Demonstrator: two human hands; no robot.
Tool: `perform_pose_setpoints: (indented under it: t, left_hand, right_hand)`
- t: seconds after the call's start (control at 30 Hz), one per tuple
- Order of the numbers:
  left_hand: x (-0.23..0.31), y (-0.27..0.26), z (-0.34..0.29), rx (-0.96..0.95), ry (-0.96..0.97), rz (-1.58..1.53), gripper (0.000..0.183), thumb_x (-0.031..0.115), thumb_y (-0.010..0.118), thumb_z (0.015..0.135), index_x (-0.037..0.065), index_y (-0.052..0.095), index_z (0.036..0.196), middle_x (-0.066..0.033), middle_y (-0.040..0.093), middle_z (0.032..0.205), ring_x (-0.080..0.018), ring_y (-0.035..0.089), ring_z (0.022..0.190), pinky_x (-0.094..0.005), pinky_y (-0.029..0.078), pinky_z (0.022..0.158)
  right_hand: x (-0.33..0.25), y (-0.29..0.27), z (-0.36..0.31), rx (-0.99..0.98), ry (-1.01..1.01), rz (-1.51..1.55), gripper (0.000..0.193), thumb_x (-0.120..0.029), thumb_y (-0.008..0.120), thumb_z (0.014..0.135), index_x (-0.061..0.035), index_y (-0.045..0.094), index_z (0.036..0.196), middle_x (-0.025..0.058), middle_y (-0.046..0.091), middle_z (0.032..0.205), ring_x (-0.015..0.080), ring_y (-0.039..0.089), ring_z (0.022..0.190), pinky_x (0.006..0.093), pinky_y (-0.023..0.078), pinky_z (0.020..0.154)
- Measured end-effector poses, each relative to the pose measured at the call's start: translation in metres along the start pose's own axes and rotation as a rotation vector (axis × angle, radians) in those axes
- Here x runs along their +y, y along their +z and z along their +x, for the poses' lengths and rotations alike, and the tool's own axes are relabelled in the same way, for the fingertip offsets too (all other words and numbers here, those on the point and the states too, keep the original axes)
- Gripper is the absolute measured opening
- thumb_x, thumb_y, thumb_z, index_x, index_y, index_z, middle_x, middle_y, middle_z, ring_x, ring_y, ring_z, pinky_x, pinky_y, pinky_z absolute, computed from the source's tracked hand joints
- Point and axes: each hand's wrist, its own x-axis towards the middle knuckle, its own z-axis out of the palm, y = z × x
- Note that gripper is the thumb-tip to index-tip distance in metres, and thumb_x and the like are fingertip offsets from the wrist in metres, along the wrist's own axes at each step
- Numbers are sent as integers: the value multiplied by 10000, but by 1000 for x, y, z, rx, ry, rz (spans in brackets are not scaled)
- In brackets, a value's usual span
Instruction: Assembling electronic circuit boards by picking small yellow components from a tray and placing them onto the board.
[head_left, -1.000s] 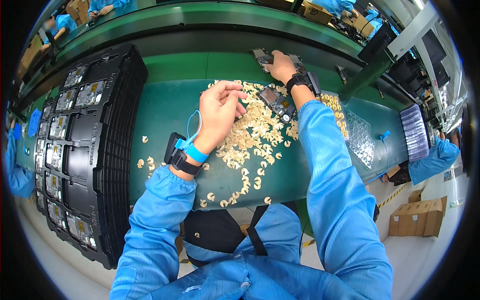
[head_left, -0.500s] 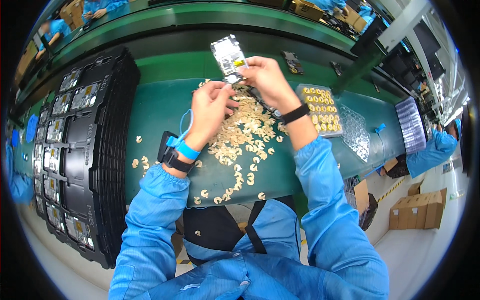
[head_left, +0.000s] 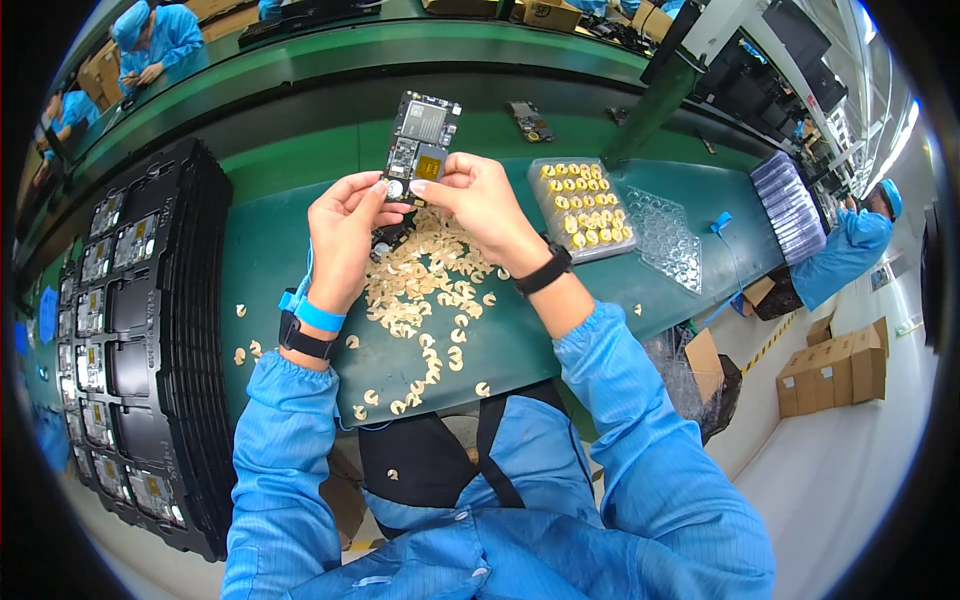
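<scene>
A dark circuit board with silver shields, a gold-yellow patch and a round white part near its lower end is held up above the bench. My right hand grips its lower right edge, thumb on the front. At the lower left corner, beside the round part, my left hand pinches the board between thumb and fingers. Below both hands spreads a pile of small cream C-shaped pieces. Another dark part shows partly under the hands, mostly hidden.
Stacked black trays holding boards stand at left. On the right are a clear tray of round yellow pieces, an empty clear blister sheet and stacked clear trays. Another board lies at the back. Co-workers sit beyond.
The board has turned from its pale, whitish face to its dark face and stands more upright. Both hands remain on it. The view has shifted, so the bench sits further left.
</scene>
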Motion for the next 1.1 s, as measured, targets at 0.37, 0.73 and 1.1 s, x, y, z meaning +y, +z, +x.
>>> perform_pose_setpoints:
  t: [0.37, 0.73, 1.1]
  left_hand:
    - [-3, -2, 7, 93, 55, -162, 246, 99, 490, 1086, -92, 502, 1240, -205, 696, 1090, -261, 743, 938, -358, 643, 873]
    - [-9, -3, 7, 138, 135, -94, 309, 39, 528, 1059, -124, 459, 1312, -226, 694, 1124, -272, 735, 995, -370, 636, 919]
    - [-10, -4, 6, 188, 116, -59, 334, -11, 506, 1044, -107, 459, 1361, -206, 699, 1086, -244, 737, 930, -365, 650, 875]
  right_hand:
    - [-44, -155, -101, 231, -257, -1190, 195, -119, 776, 845, -6, 755, 1002, 158, 707, 912, 280, 690, 787, 389, 546, 726]
    - [-16, -153, -130, 138, -426, -1319, 187, -110, 762, 880, -24, 757, 1046, 116, 668, 953, 325, 669, 867, 412, 543, 765]
    - [-13, -135, -102, 308, -564, -1148, 95, -84, 695, 959, -7, 697, 1013, 90, 642, 850, 216, 647, 728, 317, 516, 670]
